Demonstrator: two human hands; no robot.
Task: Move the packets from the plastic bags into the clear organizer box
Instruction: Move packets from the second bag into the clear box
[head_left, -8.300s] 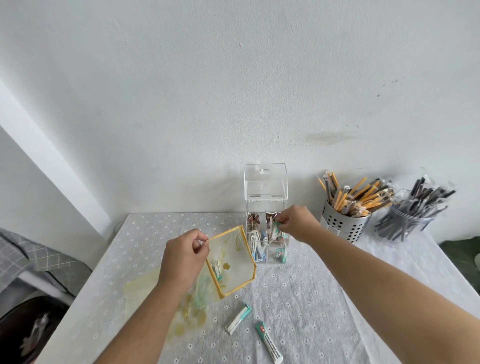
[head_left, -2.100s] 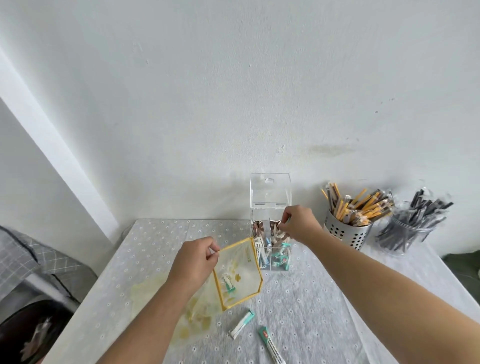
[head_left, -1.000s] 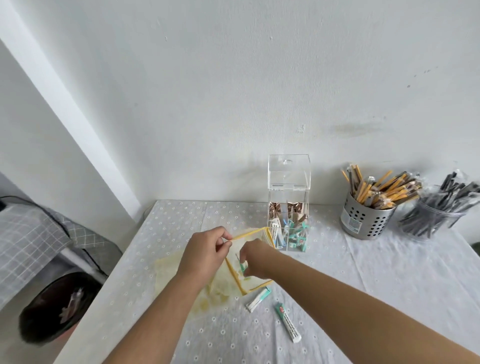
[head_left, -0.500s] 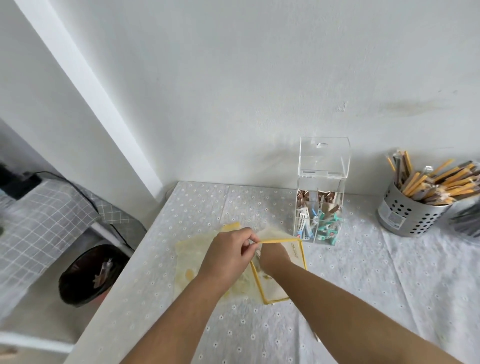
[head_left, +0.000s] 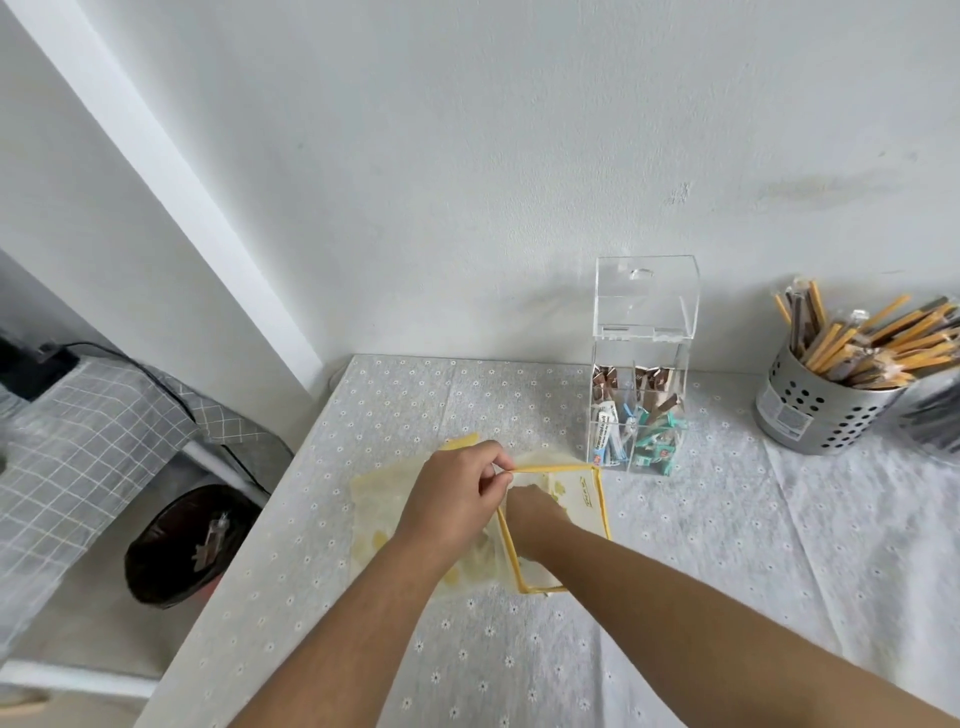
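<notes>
Metal holder (head_left: 815, 410) stands right of organizer box (head_left: 641, 415); left hand (head_left: 452, 499) pinches plastic bag (head_left: 577, 496).

No txt legible. On the plastic bag (head_left: 576, 499), a short yellow print near its top right corner is too small to read. A white packet (head_left: 604, 431) in the left of the clear organizer box (head_left: 644, 364) has vertical dark print w/ a red mark at the bottom, unreadable. The perforated metal holder (head_left: 826, 410) has a pale label (head_left: 781, 415), blurred.
</notes>
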